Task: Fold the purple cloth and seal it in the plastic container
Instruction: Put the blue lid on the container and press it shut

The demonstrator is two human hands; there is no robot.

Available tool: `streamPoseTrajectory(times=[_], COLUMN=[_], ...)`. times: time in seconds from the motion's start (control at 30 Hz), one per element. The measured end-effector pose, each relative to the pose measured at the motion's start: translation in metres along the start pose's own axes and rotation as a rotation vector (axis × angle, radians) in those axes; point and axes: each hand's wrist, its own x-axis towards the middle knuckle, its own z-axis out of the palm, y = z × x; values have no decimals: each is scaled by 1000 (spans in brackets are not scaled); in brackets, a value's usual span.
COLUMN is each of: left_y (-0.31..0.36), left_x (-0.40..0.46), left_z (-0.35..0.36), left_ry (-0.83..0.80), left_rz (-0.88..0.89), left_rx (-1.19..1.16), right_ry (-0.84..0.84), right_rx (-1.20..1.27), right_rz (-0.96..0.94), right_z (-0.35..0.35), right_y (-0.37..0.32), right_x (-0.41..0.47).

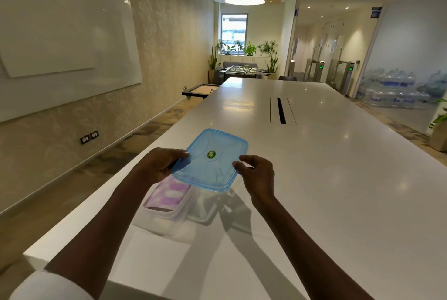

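A translucent blue lid (210,160) with a round green sticker hangs above the table, held between both hands. My left hand (158,165) grips its left edge and my right hand (256,174) pinches its right edge. Below the lid's near left corner stands the clear plastic container (169,212) on the white table. The folded purple and white cloth (168,194) lies inside it. The lid covers the container's far end from view and sits apart from its rim.
The long white table (314,178) stretches ahead, with a black cable slot (281,111) in its middle. Its left edge runs close beside the container. A whiteboard hangs on the left wall; stacked water bottles stand behind glass at the right.
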Motion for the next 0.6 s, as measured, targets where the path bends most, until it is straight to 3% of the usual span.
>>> streamPoseTrajectory(times=[0.1, 0.33, 0.6], left_y=[-4, -5, -22], left_x=[9, -3, -2], left_z=[-27, -53, -84], left_ry=[114, 253, 381], left_rz=[99, 210, 158], left_rx=[226, 496, 579], right_ry=[-25, -142, -229], right_rx=[-44, -70, -209], right_rz=[1, 8, 4], right_z=[17, 54, 79], right_y=[-3, 0, 4], right_x=[-10, -31, -45])
